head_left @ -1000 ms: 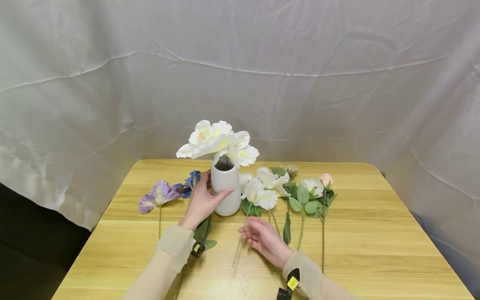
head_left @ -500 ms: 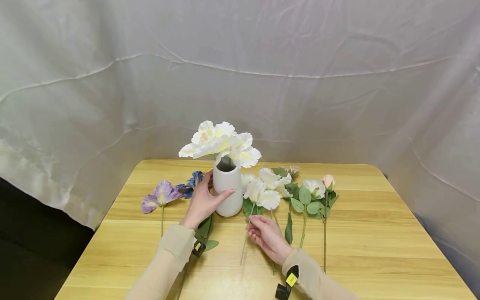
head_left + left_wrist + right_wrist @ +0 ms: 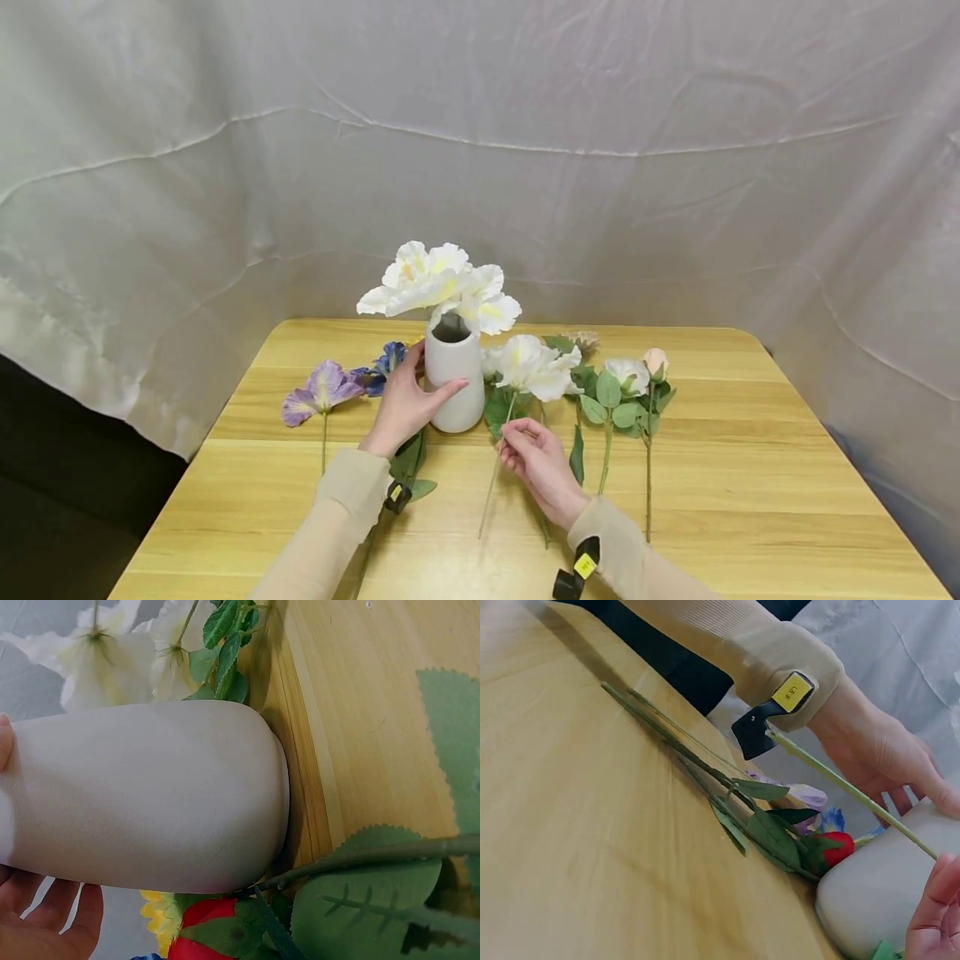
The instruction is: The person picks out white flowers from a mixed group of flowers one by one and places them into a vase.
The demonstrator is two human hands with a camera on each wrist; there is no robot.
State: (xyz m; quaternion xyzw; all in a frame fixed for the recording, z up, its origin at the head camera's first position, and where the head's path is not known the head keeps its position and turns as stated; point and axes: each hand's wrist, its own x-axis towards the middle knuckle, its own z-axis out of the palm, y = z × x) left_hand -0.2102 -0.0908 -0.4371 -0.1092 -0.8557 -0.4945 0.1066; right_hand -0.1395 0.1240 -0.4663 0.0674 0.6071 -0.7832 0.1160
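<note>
My left hand (image 3: 411, 407) grips the side of a white vase (image 3: 455, 383), thumb across its front and fingers behind. Large white flowers (image 3: 442, 283) with yellow centres stand in the vase and lean over its rim. To the right, my right hand (image 3: 542, 467) pinches the thin stem (image 3: 855, 796) of a white flower (image 3: 525, 363) between thumb and fingertips. That stem slants with its bare end toward the front of the table, and its bloom overlaps another white flower behind it. In the left wrist view the vase (image 3: 150, 799) fills the middle, with fingers at its lower edge.
Left of the vase lie a purple flower (image 3: 324, 392) and a blue flower (image 3: 388, 358). A red flower (image 3: 838, 847) with leafy stem lies close to the vase base. Rightward are a white rose (image 3: 627, 377) and a pale pink rosebud (image 3: 655, 362) on the wooden table (image 3: 757, 467).
My right hand has closed its fingertips on the white flower's stem, and the bloom has risen and shifted slightly right. The left hand keeps its hold on the vase.
</note>
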